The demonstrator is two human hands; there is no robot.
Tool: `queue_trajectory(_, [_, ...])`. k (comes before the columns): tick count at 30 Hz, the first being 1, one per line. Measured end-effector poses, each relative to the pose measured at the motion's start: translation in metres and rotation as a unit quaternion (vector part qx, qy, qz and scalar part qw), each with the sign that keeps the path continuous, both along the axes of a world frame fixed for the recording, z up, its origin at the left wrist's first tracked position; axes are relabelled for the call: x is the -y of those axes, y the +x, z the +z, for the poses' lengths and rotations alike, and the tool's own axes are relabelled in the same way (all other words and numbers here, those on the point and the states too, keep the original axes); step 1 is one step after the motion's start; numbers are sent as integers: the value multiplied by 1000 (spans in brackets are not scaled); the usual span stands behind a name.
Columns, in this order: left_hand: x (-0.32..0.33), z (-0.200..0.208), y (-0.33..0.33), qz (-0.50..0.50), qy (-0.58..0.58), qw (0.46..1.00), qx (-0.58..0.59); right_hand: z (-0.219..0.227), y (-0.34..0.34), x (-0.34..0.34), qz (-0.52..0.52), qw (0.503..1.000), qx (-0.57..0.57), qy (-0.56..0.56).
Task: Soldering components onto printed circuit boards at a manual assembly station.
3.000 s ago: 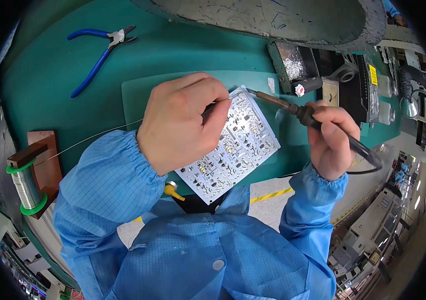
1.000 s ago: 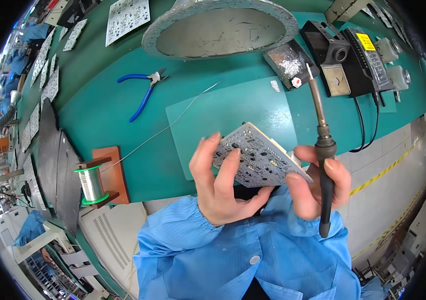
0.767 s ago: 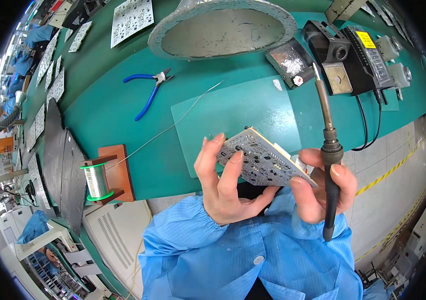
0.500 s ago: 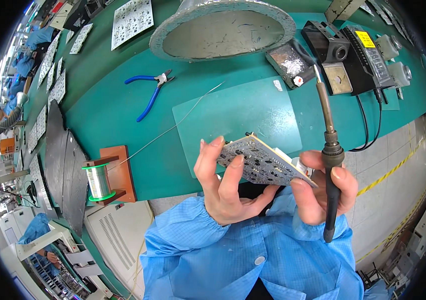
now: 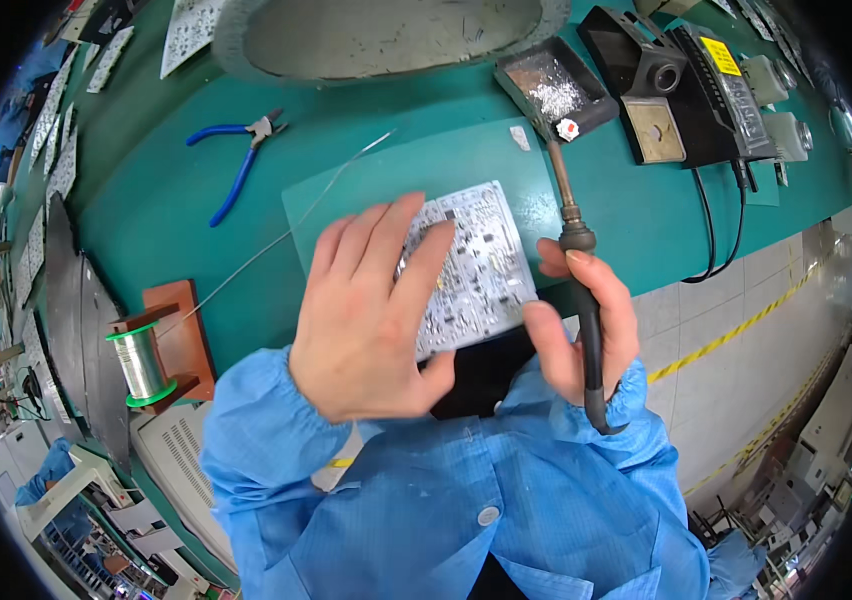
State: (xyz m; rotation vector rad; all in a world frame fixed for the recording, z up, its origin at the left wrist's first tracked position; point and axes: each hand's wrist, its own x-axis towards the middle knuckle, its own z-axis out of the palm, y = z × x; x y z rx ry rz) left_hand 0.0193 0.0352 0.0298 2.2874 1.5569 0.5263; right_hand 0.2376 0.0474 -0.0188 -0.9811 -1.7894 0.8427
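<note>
A populated circuit board (image 5: 481,265) lies component side up over the translucent sheet at the table's near edge. My left hand (image 5: 366,310) rests on its left part, fingers stretched out and thumb by the near left corner, hiding that side. In my right hand (image 5: 596,320) is a soldering iron (image 5: 586,300), held upright with its black cable end down by my sleeve. My right thumb is close to the board's right edge. The iron's tip points away from me, in front of the black tray (image 5: 591,105) with whitish residue.
Left of the board, solder wire (image 5: 276,243) runs from a spool (image 5: 141,365) on a brown stand. Blue-handled cutters (image 5: 236,165) lie farther off. A fume duct mouth (image 5: 386,40) stands at the back. At back right are an iron holder (image 5: 636,60) and a black soldering station (image 5: 721,100).
The board has gone from tilted up between both hands to lying flat, face up. My left hand has turned palm down onto it. The iron has shifted left, and the whole view has moved.
</note>
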Motion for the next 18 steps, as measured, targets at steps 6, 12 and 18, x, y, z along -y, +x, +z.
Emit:
queue_trajectory(6, [-18,-9,-15,61,118,991,28,-7,22,-7,18,999,7,28])
queue_trajectory(12, [-29,-24,-20,60,66,995,52,-5,31,-21,-7,998,-33,59])
queue_trajectory(18, [-22,-7,6,18,-112,994,-7,-8,26,-21,-4,998,-67,2])
